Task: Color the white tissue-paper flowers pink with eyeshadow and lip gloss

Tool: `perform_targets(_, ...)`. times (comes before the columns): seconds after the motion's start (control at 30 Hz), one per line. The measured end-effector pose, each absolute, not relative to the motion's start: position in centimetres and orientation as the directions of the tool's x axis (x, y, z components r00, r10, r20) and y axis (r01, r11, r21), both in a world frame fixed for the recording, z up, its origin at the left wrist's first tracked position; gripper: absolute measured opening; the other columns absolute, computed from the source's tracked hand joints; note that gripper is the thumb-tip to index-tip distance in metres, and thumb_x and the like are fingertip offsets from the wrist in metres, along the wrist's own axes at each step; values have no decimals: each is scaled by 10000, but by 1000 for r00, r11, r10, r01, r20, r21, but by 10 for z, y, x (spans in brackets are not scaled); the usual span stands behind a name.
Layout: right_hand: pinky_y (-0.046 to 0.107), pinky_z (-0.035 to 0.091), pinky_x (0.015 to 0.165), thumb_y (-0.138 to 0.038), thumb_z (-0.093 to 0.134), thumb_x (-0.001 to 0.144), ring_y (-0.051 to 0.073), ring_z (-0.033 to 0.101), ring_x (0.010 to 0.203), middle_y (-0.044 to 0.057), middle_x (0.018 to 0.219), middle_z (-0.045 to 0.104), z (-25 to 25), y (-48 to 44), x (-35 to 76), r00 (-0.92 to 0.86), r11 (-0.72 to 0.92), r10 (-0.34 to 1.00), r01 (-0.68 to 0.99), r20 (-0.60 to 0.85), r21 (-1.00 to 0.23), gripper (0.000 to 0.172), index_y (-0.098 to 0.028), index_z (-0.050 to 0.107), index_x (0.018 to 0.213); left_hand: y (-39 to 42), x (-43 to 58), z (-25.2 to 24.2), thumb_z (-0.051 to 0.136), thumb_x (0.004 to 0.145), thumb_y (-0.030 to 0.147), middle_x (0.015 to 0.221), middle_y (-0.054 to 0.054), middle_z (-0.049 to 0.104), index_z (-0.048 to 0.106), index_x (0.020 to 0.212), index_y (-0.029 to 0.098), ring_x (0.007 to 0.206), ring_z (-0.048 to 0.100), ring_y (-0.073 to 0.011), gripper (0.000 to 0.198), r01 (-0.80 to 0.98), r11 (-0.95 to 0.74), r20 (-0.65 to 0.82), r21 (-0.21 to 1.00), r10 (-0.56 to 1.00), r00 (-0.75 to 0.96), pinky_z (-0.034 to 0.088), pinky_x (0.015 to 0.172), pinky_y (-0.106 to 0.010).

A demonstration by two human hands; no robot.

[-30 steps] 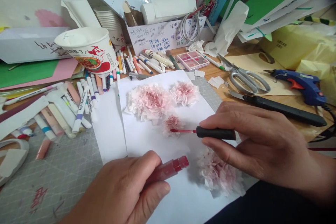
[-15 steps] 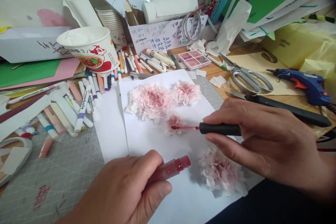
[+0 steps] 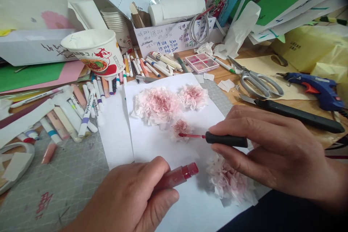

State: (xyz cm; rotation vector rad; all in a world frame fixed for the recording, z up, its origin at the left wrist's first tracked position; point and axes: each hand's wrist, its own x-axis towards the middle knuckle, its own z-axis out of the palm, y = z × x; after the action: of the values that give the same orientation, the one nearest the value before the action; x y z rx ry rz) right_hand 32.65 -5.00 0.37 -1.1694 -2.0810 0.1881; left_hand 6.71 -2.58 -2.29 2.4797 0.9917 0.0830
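My left hand (image 3: 127, 199) is closed round a red lip tint tube (image 3: 178, 176), whose open neck points right over the white paper (image 3: 163, 148). My right hand (image 3: 269, 148) pinches the black-handled applicator wand (image 3: 217, 139); its red tip touches a small pink tissue flower (image 3: 179, 129). A large pink tissue flower (image 3: 156, 105) and a medium one (image 3: 193, 96) lie farther back on the paper. Another pale flower (image 3: 228, 183) lies under my right hand.
Several marker pens (image 3: 81, 108) lie scattered at left beside a noodle cup (image 3: 95, 52). Scissors (image 3: 255, 81), a black knife (image 3: 296, 114) and a blue glue gun (image 3: 315, 85) lie at right. A pink palette (image 3: 201, 62) sits behind the paper, on a grey cutting mat (image 3: 65, 181).
The wand tip has shifted slightly over the small flower, dabbing it. My left hand and the tube have barely moved.
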Motion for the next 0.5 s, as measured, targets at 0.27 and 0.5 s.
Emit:
perform_targets(0.27, 283, 503, 556, -107, 692, 815, 142, 598, 616, 33, 711, 672, 5, -47, 327, -334, 580, 800, 641, 498, -503, 158, -179, 673, 954, -27, 67, -22, 296, 1013, 578, 594, 65, 578, 497, 756, 237, 515, 553, -136, 472, 629, -606, -96, 487, 678, 729, 320, 498, -268)
perform_targets(0.5, 214, 541, 567, -182, 723, 808, 132, 658, 651, -11, 751, 717, 12, -53, 344, 9, 363, 905, 505, 426, -783, 99, -252, 673, 856, -24, 68, -17, 325, 1006, 559, 594, 58, 562, 484, 753, 237, 533, 554, -149, 439, 687, -526, -185, 501, 710, 680, 347, 523, -260)
